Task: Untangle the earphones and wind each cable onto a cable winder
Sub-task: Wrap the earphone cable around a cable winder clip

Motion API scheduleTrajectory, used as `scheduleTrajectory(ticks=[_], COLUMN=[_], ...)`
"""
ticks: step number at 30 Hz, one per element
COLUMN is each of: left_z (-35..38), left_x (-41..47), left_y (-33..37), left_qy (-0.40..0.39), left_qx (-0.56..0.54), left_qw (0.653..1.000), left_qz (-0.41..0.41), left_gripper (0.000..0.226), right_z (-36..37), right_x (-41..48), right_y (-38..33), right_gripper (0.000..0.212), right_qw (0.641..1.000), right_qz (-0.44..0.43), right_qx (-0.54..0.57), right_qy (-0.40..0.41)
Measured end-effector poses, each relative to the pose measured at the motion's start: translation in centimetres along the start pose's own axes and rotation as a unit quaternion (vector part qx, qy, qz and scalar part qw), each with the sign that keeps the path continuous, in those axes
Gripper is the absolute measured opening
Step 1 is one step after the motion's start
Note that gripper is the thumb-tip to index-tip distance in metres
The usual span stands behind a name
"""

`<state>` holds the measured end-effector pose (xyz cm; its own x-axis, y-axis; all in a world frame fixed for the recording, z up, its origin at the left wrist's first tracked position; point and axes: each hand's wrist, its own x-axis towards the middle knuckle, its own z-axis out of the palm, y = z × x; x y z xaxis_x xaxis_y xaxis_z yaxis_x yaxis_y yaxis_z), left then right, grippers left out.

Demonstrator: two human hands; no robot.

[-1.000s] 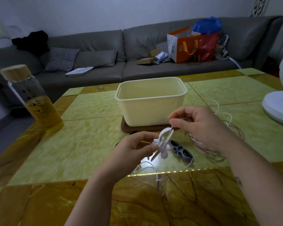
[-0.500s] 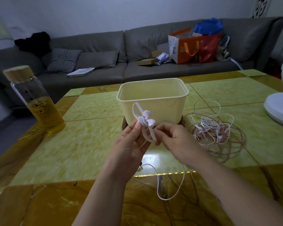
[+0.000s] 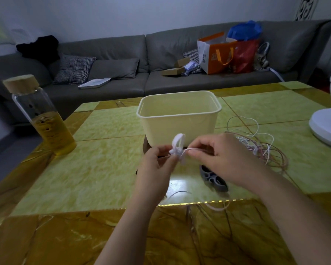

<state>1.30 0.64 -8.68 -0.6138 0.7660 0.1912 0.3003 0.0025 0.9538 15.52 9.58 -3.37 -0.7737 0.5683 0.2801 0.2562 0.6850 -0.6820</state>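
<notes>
- Head view: pinching a blurred white cable winder point(image 3: 177, 147) in the fingertips of the left hand point(image 3: 157, 166), above the table point(image 3: 103, 169), in front of the cream tub point(image 3: 180, 121).
- Pinching the white cable point(image 3: 186, 149) just beside that winder with the right hand point(image 3: 225, 159), fingers curled.
- Tangled earphones point(image 3: 260, 148) heaped right of the tub.
- Grey cable winder point(image 3: 213, 177) lying flat below the right hand.
- Bottle point(image 3: 44, 119) standing far left.
</notes>
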Motion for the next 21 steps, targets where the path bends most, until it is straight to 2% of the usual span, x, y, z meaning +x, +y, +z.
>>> scheduleTrajectory(ticks=[3,10,16,19,21], left_z=[0.1,-0.9,-1.3,-1.4,-1.3], left_x=[-0.6,-0.8,-1.0,-1.1,-1.0], left_y=[0.1,1.3,1.7,1.8,1.5], left_qy=[-0.074,-0.123,-0.159,-0.174,-0.163], left_qx=[0.08,0.013,-0.042,-0.111,-0.181], left_qw=[0.994,0.992,0.986,0.978,0.97], left_qz=[0.032,0.013,0.022,0.024,0.005], left_gripper=[0.017,0.019,0.02,0.029,0.031], right_z=[-1.5,-1.6,-0.3,1.4,2.8], right_x=[0.1,0.5,1.1,1.0,0.9], right_y=[0.5,2.2,3.3,3.4,2.9], right_gripper=[0.005,0.007,0.008,0.017,0.033], right_qw=[0.998,0.987,0.972,0.942,0.914], right_qz=[0.025,0.057,0.103,0.141,0.148], right_qx=[0.012,0.117,0.204,0.303,0.375], right_qy=[0.052,0.098,0.057,-0.004,-0.045])
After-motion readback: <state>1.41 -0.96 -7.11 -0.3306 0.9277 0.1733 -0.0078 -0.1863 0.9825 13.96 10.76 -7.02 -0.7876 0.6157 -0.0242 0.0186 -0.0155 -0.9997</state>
